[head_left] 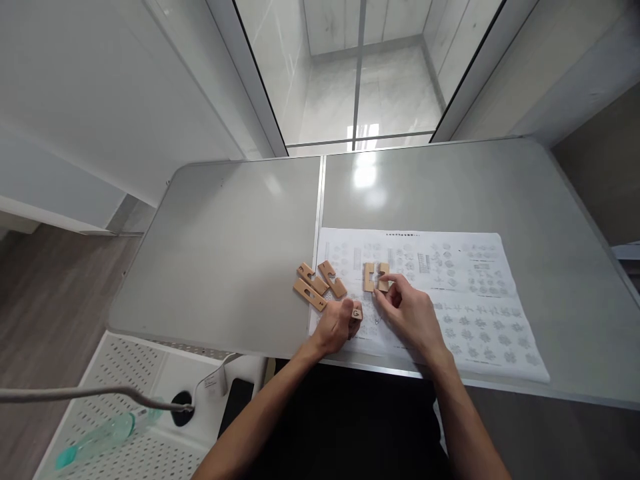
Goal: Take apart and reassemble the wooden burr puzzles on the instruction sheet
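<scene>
My left hand [336, 325] is closed around a small wooden puzzle piece [357, 313] whose marked end shows past the fingers. The fingers of my right hand [407, 310] pinch a notched wooden block [383, 269] standing on the printed sheet. Just left of it is another notched wooden block [369, 277], a narrow gap between the two. Left of my hands lie three flat wooden puzzle pieces: one with a slot and a number [309, 294], a notched one [313, 278] above it, and another notched one [332, 279] on the sheet's edge.
The printed instruction sheet [465, 267], full of small diagrams, covers part of the grey folding table [240, 247]. A metal seam [319, 200] crosses the table. Below left, a white perforated surface [120, 367] holds a clear bottle [100, 437], a cable [100, 393] and a black phone-like object [235, 403].
</scene>
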`<state>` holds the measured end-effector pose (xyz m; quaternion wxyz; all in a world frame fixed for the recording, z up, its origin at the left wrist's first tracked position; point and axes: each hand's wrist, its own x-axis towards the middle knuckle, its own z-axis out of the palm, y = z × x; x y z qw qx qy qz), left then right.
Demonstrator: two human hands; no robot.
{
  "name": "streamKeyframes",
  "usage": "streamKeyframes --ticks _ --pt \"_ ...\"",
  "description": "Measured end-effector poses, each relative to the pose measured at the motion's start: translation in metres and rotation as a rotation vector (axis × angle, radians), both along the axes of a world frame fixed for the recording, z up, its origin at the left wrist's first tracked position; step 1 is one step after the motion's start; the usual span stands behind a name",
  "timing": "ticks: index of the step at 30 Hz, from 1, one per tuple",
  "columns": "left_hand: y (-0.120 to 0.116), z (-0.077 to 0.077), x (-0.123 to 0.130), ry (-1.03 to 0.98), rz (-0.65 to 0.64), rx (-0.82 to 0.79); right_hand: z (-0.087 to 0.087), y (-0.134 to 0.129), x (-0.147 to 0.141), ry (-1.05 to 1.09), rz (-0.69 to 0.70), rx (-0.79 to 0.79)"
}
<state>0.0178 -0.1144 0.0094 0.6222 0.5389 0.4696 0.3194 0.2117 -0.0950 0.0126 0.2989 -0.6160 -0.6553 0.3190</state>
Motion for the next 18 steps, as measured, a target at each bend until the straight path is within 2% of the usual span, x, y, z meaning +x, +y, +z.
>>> streamKeyframes --ticks 5,9,12,15,18 --pt "0.004 -0.002 0.0 -0.064 0.088 0.026 0.005 -0.016 -0.003 0.205 -0.007 0.036" --pt "0.005 0.0 0.003 -0.087 0.162 0.052 0.001 -0.034 -0.009 0.514 -0.057 -0.103" --pt "0.005 0.0 0.003 -0.097 0.171 0.045 -0.004 -0.043 -0.013 0.676 -0.067 -0.176" --pt "0.004 -0.001 0.002 -0.082 0.126 0.075 -0.006 -0.046 -0.014 0.72 -0.069 -0.183" --pt "0.003 -0.001 0.002 -0.017 0.073 0.135 -0.006 -0.046 -0.014 0.679 -0.086 -0.167"
